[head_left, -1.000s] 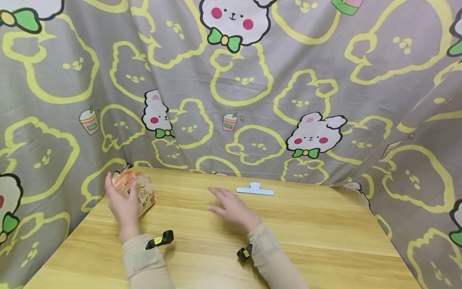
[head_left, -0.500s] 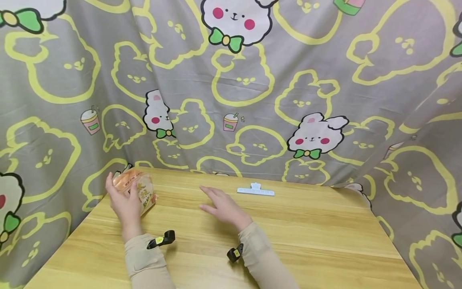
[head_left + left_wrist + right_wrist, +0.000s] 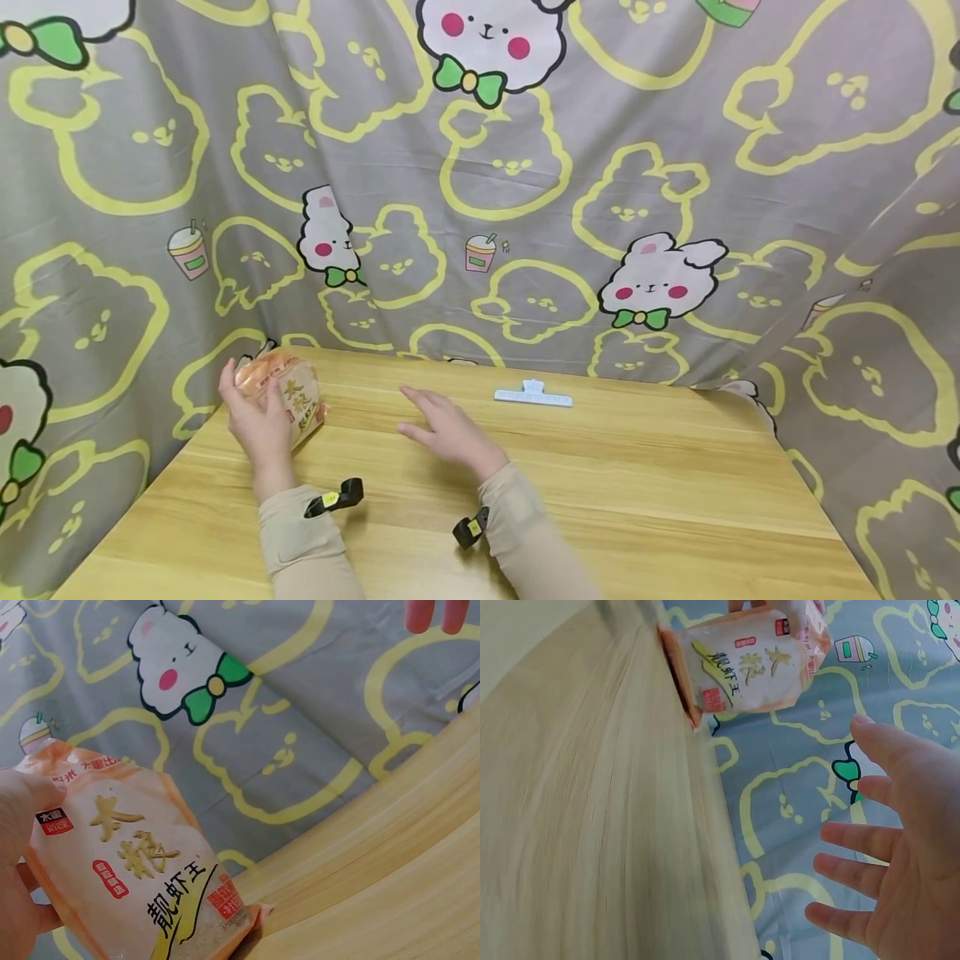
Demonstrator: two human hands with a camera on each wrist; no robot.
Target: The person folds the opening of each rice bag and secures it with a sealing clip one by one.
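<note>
An orange and clear plastic bag with large gold characters (image 3: pixel 303 400) stands on the wooden table's left side. The left hand (image 3: pixel 258 425) grips it from its left, thumb on the front; in the left wrist view the bag (image 3: pixel 142 862) leans, with the left hand (image 3: pixel 22 847) at its upper left edge. Right of the bag, apart from it, the right hand (image 3: pixel 450 433) hovers with fingers spread and holds nothing. The right wrist view shows the right hand (image 3: pixel 907 847) with its palm side facing the camera, and the bag (image 3: pixel 750 664) beyond.
A pale blue clip with a long ruler-like bar (image 3: pixel 533 398) lies near the back edge of the table (image 3: pixel 660 475), to the right of the right hand. A grey curtain (image 3: pixel 525 192) with yellow outlines and white rabbit heads hangs behind and on both sides.
The right hand has moved left, closer to the bag and farther from the clip. The left hand keeps its grip, and the bag stays nearly where it was.
</note>
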